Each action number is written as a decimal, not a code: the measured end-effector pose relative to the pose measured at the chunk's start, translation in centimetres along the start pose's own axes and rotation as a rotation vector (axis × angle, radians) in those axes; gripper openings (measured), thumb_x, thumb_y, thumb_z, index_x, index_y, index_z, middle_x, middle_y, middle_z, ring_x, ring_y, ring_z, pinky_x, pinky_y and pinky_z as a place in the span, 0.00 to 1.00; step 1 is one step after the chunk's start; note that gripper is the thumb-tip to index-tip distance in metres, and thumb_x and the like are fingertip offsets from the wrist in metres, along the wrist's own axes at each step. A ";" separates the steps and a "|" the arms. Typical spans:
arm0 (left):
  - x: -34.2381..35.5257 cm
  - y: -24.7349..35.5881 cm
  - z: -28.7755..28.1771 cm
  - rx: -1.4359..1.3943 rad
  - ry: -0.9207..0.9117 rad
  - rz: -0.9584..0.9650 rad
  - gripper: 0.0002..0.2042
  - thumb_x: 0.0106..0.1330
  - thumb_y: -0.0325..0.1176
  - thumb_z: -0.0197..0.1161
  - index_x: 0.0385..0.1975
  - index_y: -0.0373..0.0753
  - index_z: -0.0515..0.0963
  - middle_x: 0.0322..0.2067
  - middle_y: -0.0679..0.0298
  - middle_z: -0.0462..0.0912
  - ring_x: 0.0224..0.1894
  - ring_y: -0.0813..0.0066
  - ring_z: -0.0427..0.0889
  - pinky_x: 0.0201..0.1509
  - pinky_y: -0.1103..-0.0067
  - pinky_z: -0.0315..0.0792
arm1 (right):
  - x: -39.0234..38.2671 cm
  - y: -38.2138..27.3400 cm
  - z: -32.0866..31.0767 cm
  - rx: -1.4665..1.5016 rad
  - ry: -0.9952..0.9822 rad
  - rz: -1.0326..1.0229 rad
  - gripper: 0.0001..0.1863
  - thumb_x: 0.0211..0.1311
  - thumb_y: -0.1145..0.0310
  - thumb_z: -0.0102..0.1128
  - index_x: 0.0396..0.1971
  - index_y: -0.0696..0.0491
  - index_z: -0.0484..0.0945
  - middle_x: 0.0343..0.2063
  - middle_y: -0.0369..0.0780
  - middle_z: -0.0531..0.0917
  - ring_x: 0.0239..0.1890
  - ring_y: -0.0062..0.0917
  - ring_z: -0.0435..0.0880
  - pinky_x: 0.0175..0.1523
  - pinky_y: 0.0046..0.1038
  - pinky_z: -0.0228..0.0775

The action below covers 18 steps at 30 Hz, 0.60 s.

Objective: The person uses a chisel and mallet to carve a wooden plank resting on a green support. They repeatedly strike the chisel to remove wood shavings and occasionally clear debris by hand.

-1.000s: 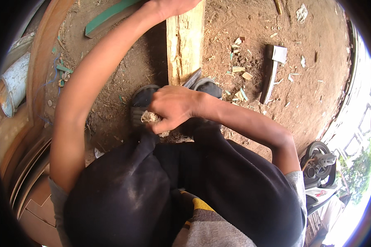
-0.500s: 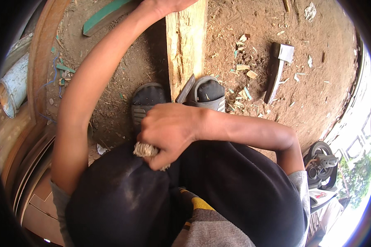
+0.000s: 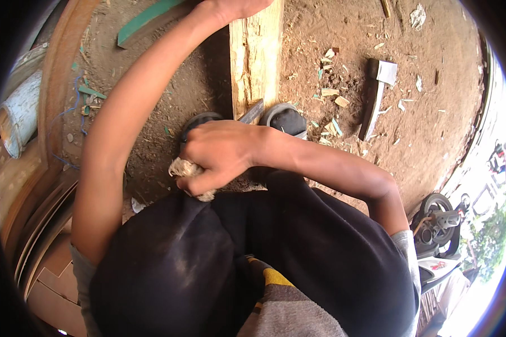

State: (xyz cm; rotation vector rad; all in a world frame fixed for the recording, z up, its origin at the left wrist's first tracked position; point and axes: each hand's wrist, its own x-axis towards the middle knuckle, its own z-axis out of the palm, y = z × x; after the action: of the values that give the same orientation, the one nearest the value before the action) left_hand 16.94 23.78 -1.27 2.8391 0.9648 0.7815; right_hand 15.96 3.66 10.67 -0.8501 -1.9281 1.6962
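My right hand (image 3: 219, 154) is closed around the pale, frayed, fibre-wrapped handle (image 3: 184, 167) of a bladed tool, just beyond my knees. Its flat dark metal blade (image 3: 252, 111) shows past my knuckles, slanting over the near end of a rough wooden beam (image 3: 256, 62); whether it touches the wood I cannot tell. Between my sandalled feet the beam runs away from me to the top edge. My left hand (image 3: 244, 7) lies at the beam's far visible part, and its fingers are cut off by the picture's edge.
On the dirt to the right lies an axe-like tool (image 3: 378, 92) beside scattered wood chips (image 3: 331, 92). A green-painted plank (image 3: 149, 21) sits at the upper left. Further left stand a pale blue metal cylinder (image 3: 22, 121) and curved wooden boards (image 3: 59, 112). A wheel (image 3: 436, 210) shows at the right.
My right hand has moved forward and slightly left, away from my lap, and the blade now lies at a flatter slant. My left hand has hardly shifted on the beam.
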 end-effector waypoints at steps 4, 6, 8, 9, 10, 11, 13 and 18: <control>-0.1 0.0 -0.1 -0.006 -0.016 0.007 0.32 0.69 0.50 0.59 0.67 0.37 0.64 0.71 0.45 0.56 0.76 0.46 0.48 0.75 0.42 0.43 | 0.0 -0.4 0.1 -0.029 -0.188 -0.035 0.28 0.57 0.47 0.59 0.15 0.61 0.80 0.13 0.53 0.77 0.23 0.52 0.81 0.32 0.48 0.75; -0.1 0.0 -0.1 -0.008 -0.026 0.001 0.32 0.69 0.50 0.59 0.67 0.37 0.64 0.71 0.45 0.56 0.76 0.45 0.48 0.76 0.42 0.43 | -0.1 0.0 0.0 -0.007 -0.112 -0.063 0.30 0.57 0.47 0.58 0.14 0.62 0.79 0.13 0.54 0.77 0.22 0.51 0.81 0.32 0.48 0.75; 0.0 0.0 -0.1 -0.018 -0.020 -0.003 0.32 0.69 0.49 0.59 0.67 0.37 0.64 0.71 0.45 0.56 0.76 0.45 0.48 0.76 0.42 0.43 | -0.4 0.7 -0.7 0.002 -0.189 0.003 0.30 0.57 0.46 0.58 0.14 0.62 0.79 0.13 0.54 0.77 0.22 0.51 0.81 0.32 0.48 0.75; 0.0 0.0 -0.1 -0.021 -0.020 -0.005 0.32 0.69 0.49 0.59 0.67 0.37 0.64 0.71 0.45 0.56 0.76 0.45 0.48 0.76 0.42 0.43 | -0.4 1.1 -1.3 -0.079 -0.152 0.102 0.32 0.56 0.43 0.55 0.17 0.63 0.80 0.17 0.55 0.80 0.27 0.51 0.83 0.36 0.49 0.76; 0.0 0.0 -0.1 -0.007 -0.016 0.002 0.31 0.69 0.49 0.59 0.67 0.37 0.64 0.71 0.45 0.56 0.76 0.45 0.48 0.75 0.42 0.43 | -0.6 1.4 -1.8 -0.175 -0.140 0.230 0.34 0.55 0.41 0.53 0.19 0.63 0.82 0.22 0.57 0.82 0.32 0.52 0.84 0.41 0.50 0.76; 0.0 -0.1 -0.2 0.008 -0.013 0.008 0.31 0.69 0.49 0.59 0.67 0.37 0.64 0.71 0.45 0.56 0.76 0.45 0.48 0.75 0.42 0.43 | -1.0 1.7 -2.3 -0.132 -0.169 0.224 0.34 0.56 0.41 0.53 0.18 0.63 0.81 0.21 0.57 0.82 0.31 0.53 0.84 0.40 0.50 0.76; -0.2 -0.1 -0.3 0.016 -0.024 0.006 0.31 0.69 0.49 0.59 0.66 0.37 0.64 0.71 0.45 0.56 0.76 0.45 0.49 0.75 0.42 0.44 | -1.7 2.1 -2.7 -0.078 -0.116 0.213 0.33 0.57 0.43 0.52 0.17 0.63 0.80 0.20 0.56 0.81 0.28 0.54 0.82 0.38 0.49 0.76; 0.0 0.1 -0.2 -0.011 -0.022 -0.019 0.30 0.69 0.48 0.59 0.66 0.38 0.65 0.71 0.45 0.56 0.76 0.45 0.50 0.75 0.42 0.44 | -1.3 2.7 -2.9 0.217 0.025 -0.003 0.30 0.59 0.46 0.53 0.18 0.63 0.78 0.17 0.54 0.80 0.22 0.51 0.80 0.34 0.45 0.75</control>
State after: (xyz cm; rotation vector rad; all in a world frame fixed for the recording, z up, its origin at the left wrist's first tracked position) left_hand 16.87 23.71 -1.07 2.8190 0.9799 0.7503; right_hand 19.32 4.98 8.59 -0.7817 -1.6892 1.8433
